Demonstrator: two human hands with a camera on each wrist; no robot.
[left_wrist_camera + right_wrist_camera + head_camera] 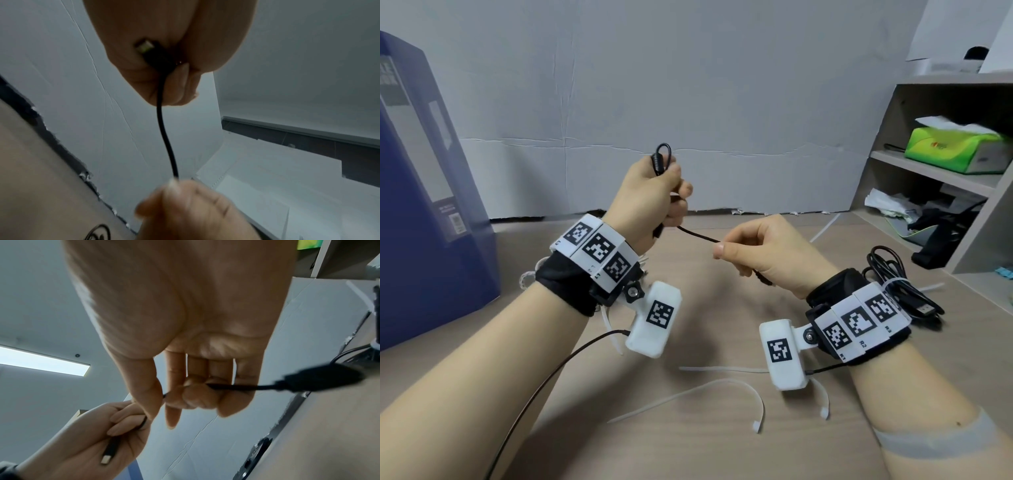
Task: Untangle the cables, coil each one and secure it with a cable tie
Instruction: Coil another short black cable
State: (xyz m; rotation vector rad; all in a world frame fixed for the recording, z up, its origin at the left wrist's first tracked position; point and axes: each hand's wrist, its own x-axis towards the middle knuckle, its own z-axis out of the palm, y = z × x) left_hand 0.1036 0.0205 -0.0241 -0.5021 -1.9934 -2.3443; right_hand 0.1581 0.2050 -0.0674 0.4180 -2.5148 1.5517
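Observation:
A thin black cable point(698, 236) stretches between my two hands above the table. My left hand point(671, 195) grips folded turns of it in a fist, and a small loop point(663, 156) sticks out on top. In the left wrist view a USB plug point(145, 47) lies against the palm. My right hand point(722, 248) pinches the cable between thumb and forefinger; the other plug end point(320, 379) trails out behind the fingers. A coiled black cable point(900, 287) bound with a white tie lies behind my right wrist. Loose white cable ties point(688, 394) lie on the table point(722, 325) below my hands.
A blue file box point(424, 205) stands at the left. A grey shelf unit point(935, 171) at the right holds a green tissue pack point(955, 147) and dark clutter. A white paper backdrop point(688, 85) closes off the back. Thin wires run from the wrist cameras.

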